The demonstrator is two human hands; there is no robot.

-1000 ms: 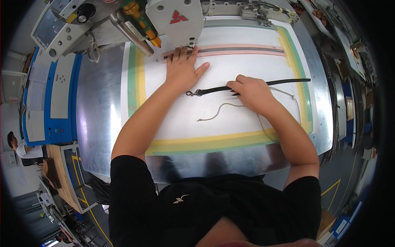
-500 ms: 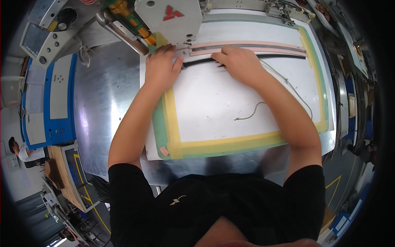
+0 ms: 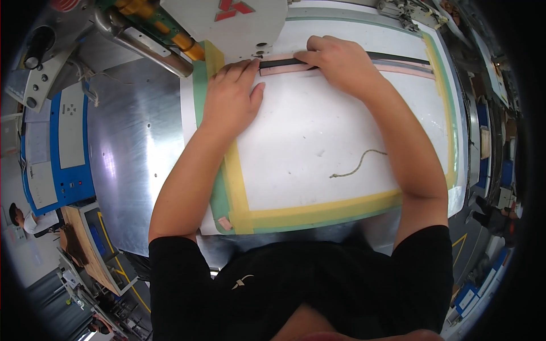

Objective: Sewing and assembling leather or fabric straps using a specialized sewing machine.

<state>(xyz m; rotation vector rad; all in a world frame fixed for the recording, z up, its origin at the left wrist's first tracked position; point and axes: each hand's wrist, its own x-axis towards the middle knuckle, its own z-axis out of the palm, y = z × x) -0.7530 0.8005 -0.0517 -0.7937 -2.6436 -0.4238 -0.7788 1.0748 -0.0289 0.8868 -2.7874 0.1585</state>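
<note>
A: We list, largest first: steel table (image 3: pixel 131 148); white board with yellow-green taped border (image 3: pixel 318 142); white machine head (image 3: pixel 239 25) at its far edge.

B: Then our left hand (image 3: pixel 230 99), flat, fingers together, pressing the board; our right hand (image 3: pixel 341 65), curled, fingertips holding down the black strap (image 3: pixel 398 57).

A: The strap lies along the pink strip (image 3: pixel 409 69), running from under the right hand's fingers toward the machine head.

B: Smallest: loose thread (image 3: pixel 358 165), well apart. Risk, we judge: fingertips so near the head could get caught; a slipping strap would skew.
</note>
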